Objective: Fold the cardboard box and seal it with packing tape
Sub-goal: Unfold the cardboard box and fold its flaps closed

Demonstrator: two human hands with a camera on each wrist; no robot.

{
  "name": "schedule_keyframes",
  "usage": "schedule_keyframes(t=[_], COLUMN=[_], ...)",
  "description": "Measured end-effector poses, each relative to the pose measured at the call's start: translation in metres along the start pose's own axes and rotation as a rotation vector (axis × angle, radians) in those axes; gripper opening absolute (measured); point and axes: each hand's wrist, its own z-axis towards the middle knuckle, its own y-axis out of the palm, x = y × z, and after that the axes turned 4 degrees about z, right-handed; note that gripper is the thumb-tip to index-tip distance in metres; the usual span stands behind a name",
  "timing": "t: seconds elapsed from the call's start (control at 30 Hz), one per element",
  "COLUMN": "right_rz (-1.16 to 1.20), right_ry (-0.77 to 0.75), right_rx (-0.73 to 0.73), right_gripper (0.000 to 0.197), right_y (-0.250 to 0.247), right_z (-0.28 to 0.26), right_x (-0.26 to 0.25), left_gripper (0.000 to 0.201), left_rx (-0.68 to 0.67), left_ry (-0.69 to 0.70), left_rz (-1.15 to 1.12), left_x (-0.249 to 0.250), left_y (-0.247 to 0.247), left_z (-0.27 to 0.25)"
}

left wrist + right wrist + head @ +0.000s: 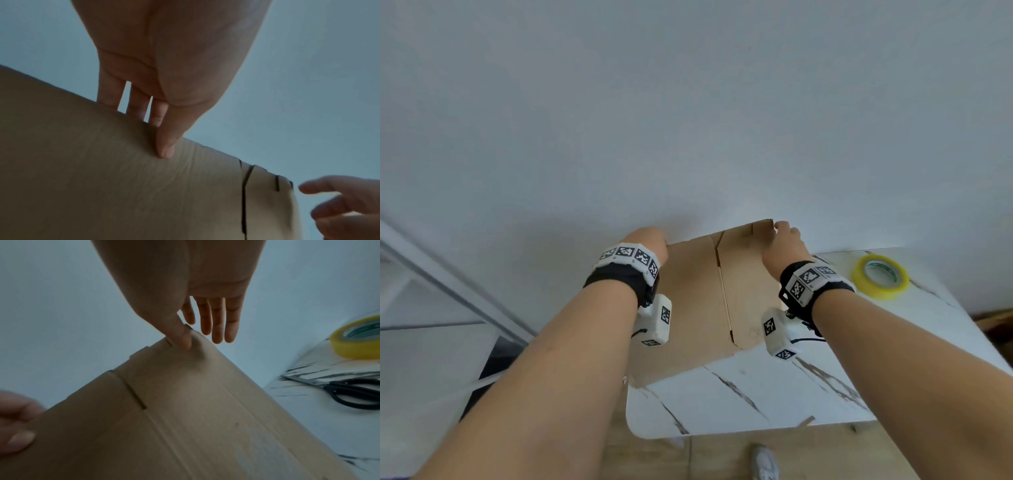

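Note:
A flattened brown cardboard box [688, 301] stands tilted on the white marble-pattern table [756, 401], leaning toward the wall. My left hand [650, 240] pinches its top edge at the left corner, thumb [164, 146] on the near face and the other fingers behind the board [123, 186]. My right hand [784, 236] is at the top right corner. There the thumb [183, 339] touches the near face of the board [185, 426], while the other fingers [218, 321] stretch straight past the edge. A yellow roll of packing tape [880, 277] lies on the table to the right.
Black-handled scissors [349, 391] lie on the table near the tape [359, 340], right of the box. A plain white wall [688, 120] rises just behind the table. A glass-and-metal frame [448, 291] stands at the left; wooden floor and a shoe [765, 462] show below the table's front edge.

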Motion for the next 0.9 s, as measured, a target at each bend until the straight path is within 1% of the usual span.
schedule_keyframes(t=[0.07,0.13,0.2,0.27,0.37,0.43,0.57,0.7,0.77,0.9], right_rz=[0.019,0.033,0.06,0.08,0.065,0.048,0.089,0.086,0.079,0.062], right_ry=[-0.074,-0.137,-0.173,-0.189,-0.195,-0.196,-0.171,-0.15,-0.127,-0.119], right_rx=[0.022,-0.01,-0.049,-0.053,-0.053,-0.067,-0.103,-0.108,-0.109,-0.141], right_gripper=[0.047,0.047,0.043,0.036,0.025,0.027,0.036,0.045,0.044,0.038], right_y=[-0.003,-0.003,-0.002,-0.004,-0.011,-0.014,-0.02,-0.029,-0.033,-0.037], right_z=[-0.013,-0.025,-0.036,-0.045,-0.053,-0.054,-0.054,-0.053,-0.051,-0.051], right_x=[-0.01,-0.019,-0.025,-0.03,-0.033,-0.033,-0.028,-0.018,-0.011,0.0], left_gripper=[0.014,0.016,0.018,0.021,0.023,0.025,0.027,0.027,0.027,0.026], left_rx=[0.014,0.012,-0.001,-0.022,-0.079,-0.13,-0.233,-0.34,-0.378,-0.4], left_ry=[0.037,0.075,0.107,0.138,0.157,0.181,0.217,0.227,0.237,0.236], left_rz=[-0.019,-0.057,-0.115,-0.182,-0.278,-0.31,-0.343,-0.491,-0.549,-0.582], left_x=[0.003,0.009,0.016,0.023,0.033,0.04,0.054,0.068,0.074,0.084], left_y=[-0.006,-0.01,-0.013,-0.013,-0.009,-0.007,-0.008,-0.01,-0.009,-0.005], left_z=[-0.01,-0.021,-0.033,-0.045,-0.061,-0.069,-0.077,-0.081,-0.083,-0.084])
